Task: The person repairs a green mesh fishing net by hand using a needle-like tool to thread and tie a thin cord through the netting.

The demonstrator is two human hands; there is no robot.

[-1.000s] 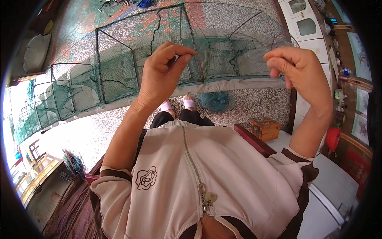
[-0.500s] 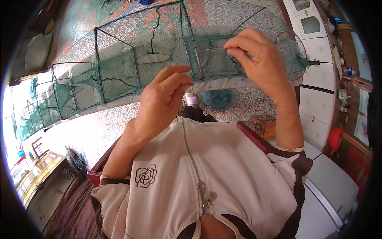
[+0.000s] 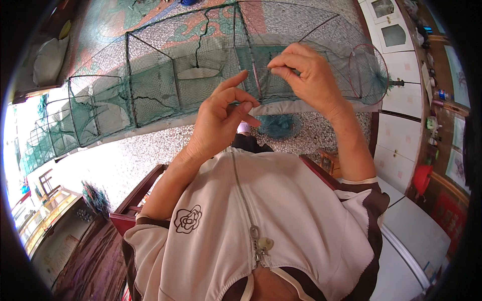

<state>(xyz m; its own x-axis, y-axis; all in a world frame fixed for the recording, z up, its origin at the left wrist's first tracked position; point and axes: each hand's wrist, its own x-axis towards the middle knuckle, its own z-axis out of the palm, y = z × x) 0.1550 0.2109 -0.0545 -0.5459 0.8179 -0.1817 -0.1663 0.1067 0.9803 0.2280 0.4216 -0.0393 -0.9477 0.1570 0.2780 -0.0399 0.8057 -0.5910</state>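
Observation:
My right hand (image 3: pixel 317 80) is closed, its thumb and forefinger pinching a thin pale needle (image 3: pixel 259 69) whose tip points left. Close by on the left is my left hand (image 3: pixel 215 120), with its index finger stretched toward the needle and its thumb pressed against the middle finger. Whatever lies in that pinch, perhaps thread, is too fine to make out. Behind both hands stretches a long green net trap (image 3: pixel 153 83) with dark frame bars. At its right end is a reddish hoop (image 3: pixel 353 65) with gathered mesh.
A heap of blue-green netting (image 3: pixel 275 125) lies on the speckled floor below the trap. White cabinets (image 3: pixel 399 93) stand at the right, near a small wooden stool (image 3: pixel 329 163). A dark-red chair (image 3: pixel 131 220) is by my left arm.
My right hand has moved left and slightly down with the needle. My left hand has shifted right toward it, and its index finger now points up at the needle.

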